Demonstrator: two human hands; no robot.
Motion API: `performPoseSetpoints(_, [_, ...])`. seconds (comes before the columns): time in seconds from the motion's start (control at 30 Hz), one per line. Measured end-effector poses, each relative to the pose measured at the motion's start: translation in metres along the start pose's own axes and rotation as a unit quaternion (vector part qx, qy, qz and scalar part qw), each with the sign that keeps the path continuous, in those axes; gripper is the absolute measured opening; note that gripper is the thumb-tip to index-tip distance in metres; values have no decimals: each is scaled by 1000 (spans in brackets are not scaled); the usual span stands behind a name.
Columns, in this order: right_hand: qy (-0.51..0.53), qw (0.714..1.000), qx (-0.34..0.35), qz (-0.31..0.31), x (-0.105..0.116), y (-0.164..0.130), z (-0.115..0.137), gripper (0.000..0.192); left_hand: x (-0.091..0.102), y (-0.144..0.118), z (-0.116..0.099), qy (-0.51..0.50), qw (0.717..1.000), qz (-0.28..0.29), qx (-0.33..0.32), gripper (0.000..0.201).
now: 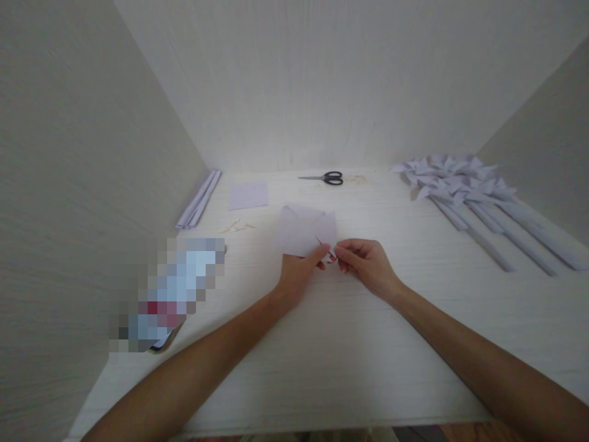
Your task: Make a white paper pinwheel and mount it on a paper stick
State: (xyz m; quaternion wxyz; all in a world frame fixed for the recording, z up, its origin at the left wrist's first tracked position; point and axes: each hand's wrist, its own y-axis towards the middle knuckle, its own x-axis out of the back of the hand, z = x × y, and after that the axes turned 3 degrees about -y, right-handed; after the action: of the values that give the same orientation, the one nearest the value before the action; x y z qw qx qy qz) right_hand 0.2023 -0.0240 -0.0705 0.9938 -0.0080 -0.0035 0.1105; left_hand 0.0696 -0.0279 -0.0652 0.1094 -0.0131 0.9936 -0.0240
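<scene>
A pale square sheet of paper [301, 230] is held just above the table in front of me. My left hand [299, 273] grips it from below, the thumb on top near its lower right corner. A dark slit runs in from that corner. My right hand [365, 264] is closed in a pinch at the same corner, its fingertips at the paper's edge. Whether a small piece besides the paper sits in that pinch is too small to tell.
Scissors [329, 178] lie at the back, with a flat paper square [248, 195] left of them. Rolled paper sticks [199, 199], small scraps [238, 226] and a blurred phone [177, 294] are on the left. Several paper pinwheels [455, 178] lie right. Walls enclose three sides.
</scene>
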Motion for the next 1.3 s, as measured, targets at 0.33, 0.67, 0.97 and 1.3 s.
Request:
performPoseSetpoints(0.33, [-18,1000,1,-15,-1,-1,3,16,-1,-1,-2,3,1000,3,0,15])
performPoseSetpoints(0.67, [24,1000,-9,-11,-2,0,3,18,-1,0,-1,7,1000,-20,3,14])
performPoseSetpoints(0.97, [0,1000,-7,-22,-2,1,3,23,-1,-1,-3,59,998,7,14,13])
performPoseSetpoints(1.3, [14,1000,17,-9,-1,-3,3,18,3,7,1,-150,985,-74,39,25])
